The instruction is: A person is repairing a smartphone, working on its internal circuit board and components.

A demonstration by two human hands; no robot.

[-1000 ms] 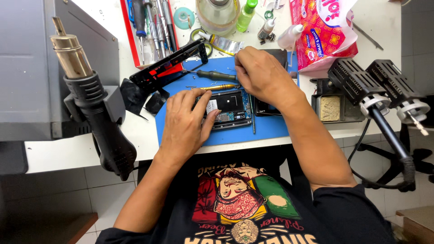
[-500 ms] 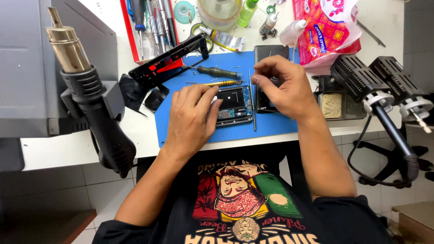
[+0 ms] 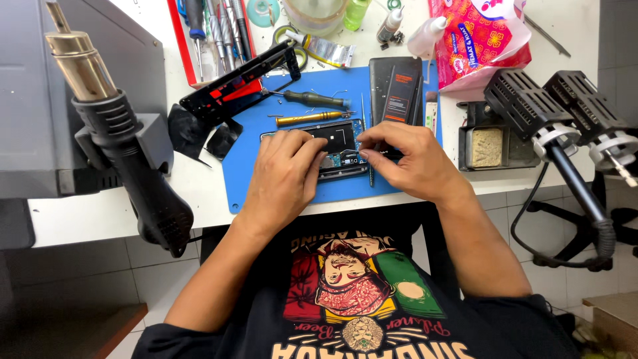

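From the head camera, the right hand [image 3: 415,163] has come back from the far side of the blue mat [image 3: 266,179] to the near edge of the opened phone [image 3: 332,146], so both hands now work together on its exposed board. The phone lies on the mat at the middle of the desk [image 3: 100,213], with the left hand [image 3: 286,176] flat on its left end, fingers pressing down and holding nothing. The right grip is narrow, thumb and forefinger pinched at the phone's lower right corner; whether they hold a small part I cannot tell.
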